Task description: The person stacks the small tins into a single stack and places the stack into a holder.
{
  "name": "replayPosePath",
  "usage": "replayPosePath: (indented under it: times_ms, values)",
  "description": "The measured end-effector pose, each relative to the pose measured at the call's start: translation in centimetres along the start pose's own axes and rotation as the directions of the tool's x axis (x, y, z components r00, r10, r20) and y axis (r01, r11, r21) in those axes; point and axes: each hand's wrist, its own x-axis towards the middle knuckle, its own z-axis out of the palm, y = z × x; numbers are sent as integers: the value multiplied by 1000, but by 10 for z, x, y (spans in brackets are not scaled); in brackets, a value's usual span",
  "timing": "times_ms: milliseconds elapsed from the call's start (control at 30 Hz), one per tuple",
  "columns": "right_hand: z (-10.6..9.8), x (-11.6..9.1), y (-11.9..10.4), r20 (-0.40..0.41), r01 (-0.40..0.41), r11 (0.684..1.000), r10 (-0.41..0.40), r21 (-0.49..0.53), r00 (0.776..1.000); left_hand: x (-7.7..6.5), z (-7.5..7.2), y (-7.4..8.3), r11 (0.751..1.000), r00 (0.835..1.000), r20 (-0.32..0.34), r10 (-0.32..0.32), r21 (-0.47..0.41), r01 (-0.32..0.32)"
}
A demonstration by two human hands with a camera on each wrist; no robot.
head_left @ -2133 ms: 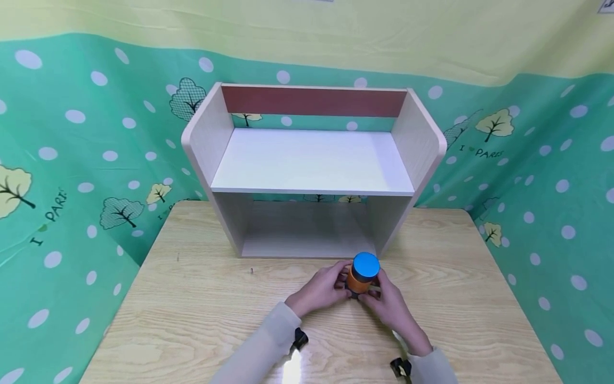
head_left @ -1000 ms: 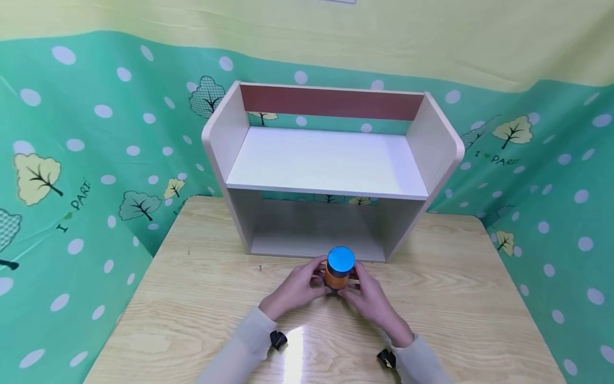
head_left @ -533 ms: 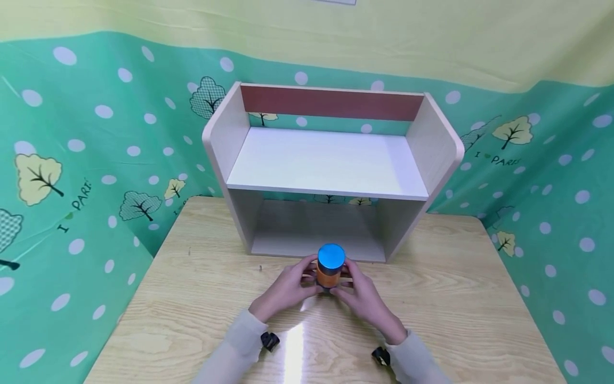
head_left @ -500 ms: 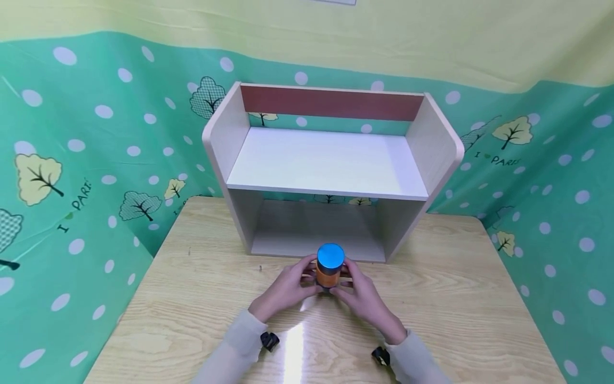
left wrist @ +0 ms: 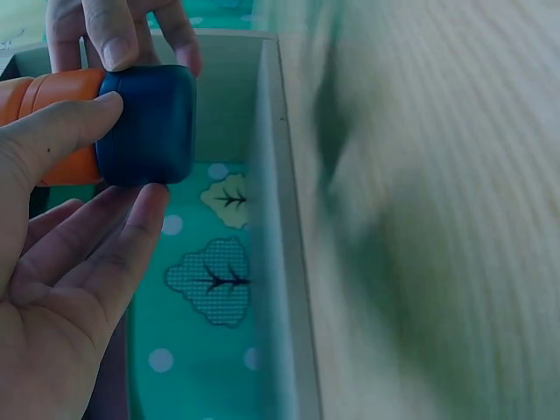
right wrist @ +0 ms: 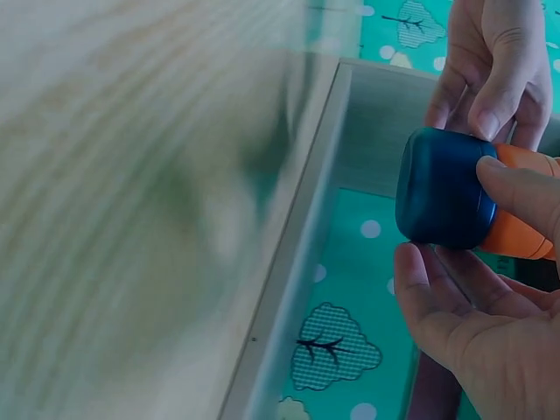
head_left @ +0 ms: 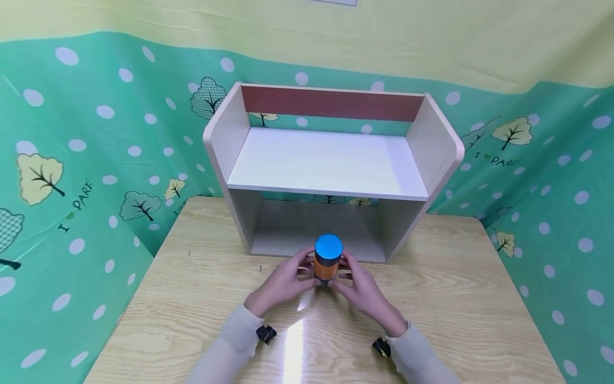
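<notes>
A smooth orange cylindrical bottle with dark bands is pointing its bright blue, round, flat top upward, its long axis standing close to vertical. In my wrist views its dark blue, rounded base is facing the tabletop and showing a gap above it. The person's left hand and right hand are both clasping the bottle from opposite flanks, thumbs pressing the near side and fingers curling toward the far side. I am seeing it held between them, just in front of the shelf's lower level. Below, a pale wood-grain table is carrying a bright streak of reflected light between the two off-white sleeves, and a black device is sitting at each wrist. Around the table, green and yellow cloth with white dots, printed trees and PARIS lettering is hanging behind and on both sides. At the back, a two-level, pale wooden shelf unit is standing on the table, its white upper board lying beneath a maroon back strip. The greyish lower compartment is sitting in shade, with cloth showing through behind it.
</notes>
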Motion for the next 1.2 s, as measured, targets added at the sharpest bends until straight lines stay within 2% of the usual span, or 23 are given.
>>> replayPosePath:
  times_ms: [300,633,1200]
  values:
    - [-8,6,-10,9,36,999,-36,11,999,2,-12,10,999,999,-13,34,39,-34]
    - [-15,9,-17,26,35,999,-35,2,999,3,-18,17,997,999,-14,35,73,-34]
    - [-33,14,-35,18,130,991,-130,-43,991,8,-31,38,994,996,-28,88,65,-86]
